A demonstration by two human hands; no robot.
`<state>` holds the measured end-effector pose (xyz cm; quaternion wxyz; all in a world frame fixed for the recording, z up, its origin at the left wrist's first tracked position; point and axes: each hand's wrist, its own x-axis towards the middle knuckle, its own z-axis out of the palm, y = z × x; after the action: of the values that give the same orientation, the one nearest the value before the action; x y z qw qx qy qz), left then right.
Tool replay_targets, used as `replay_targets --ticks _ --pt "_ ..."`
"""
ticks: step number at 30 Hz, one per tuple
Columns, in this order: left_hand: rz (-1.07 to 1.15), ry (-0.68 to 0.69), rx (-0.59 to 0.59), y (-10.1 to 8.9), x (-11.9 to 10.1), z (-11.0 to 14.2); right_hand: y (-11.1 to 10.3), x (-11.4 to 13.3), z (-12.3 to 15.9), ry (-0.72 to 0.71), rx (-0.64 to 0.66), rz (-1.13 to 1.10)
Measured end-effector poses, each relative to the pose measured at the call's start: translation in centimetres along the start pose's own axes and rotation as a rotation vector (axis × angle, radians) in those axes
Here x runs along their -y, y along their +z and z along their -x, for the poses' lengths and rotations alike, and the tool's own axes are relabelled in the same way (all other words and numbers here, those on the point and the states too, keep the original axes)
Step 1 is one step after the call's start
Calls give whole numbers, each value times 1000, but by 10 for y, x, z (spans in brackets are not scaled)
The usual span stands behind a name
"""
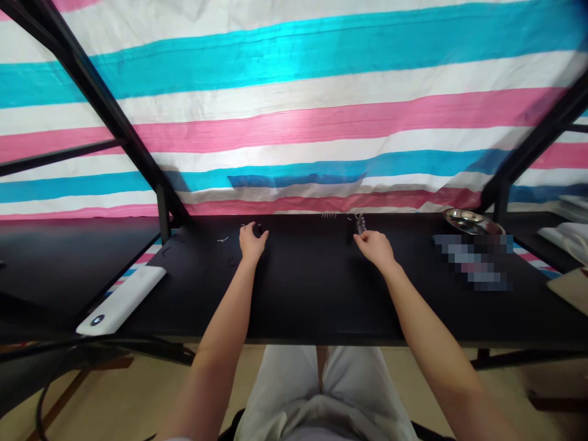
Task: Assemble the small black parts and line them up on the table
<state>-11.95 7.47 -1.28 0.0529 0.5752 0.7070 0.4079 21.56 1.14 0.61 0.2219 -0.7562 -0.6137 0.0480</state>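
At the far left-middle of the black table (303,282), my left hand (252,244) curls its thumb and fingers around a small black object (259,230), whose kind is too small to make out. Further right, the thumb and fingertips of my right hand (375,246) are pinched together at the near end of a grey bumpy strip (361,223). That strip points away toward the table's back edge. Thin white curled bits (223,239) lie left of my left hand. A row of small pale pieces (329,215) sits at the back edge between the hands.
A white elongated device (122,301) lies at the left edge. On the right stand a shiny metal dish (475,222) and a blurred-out item (473,262). Black frame bars (114,122) and a striped sheet (321,122) rise behind. A dark cable (114,340) runs along the lower left.
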Motion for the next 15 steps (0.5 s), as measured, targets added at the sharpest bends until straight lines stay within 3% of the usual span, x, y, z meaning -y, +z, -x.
replay_targets --ticks 10,15 --pt "66 10 81 4 4 -1 2 -1 -1 -8 -2 -14" --pt "27 39 64 4 2 0 4 -2 -1 -22 -11 -31"
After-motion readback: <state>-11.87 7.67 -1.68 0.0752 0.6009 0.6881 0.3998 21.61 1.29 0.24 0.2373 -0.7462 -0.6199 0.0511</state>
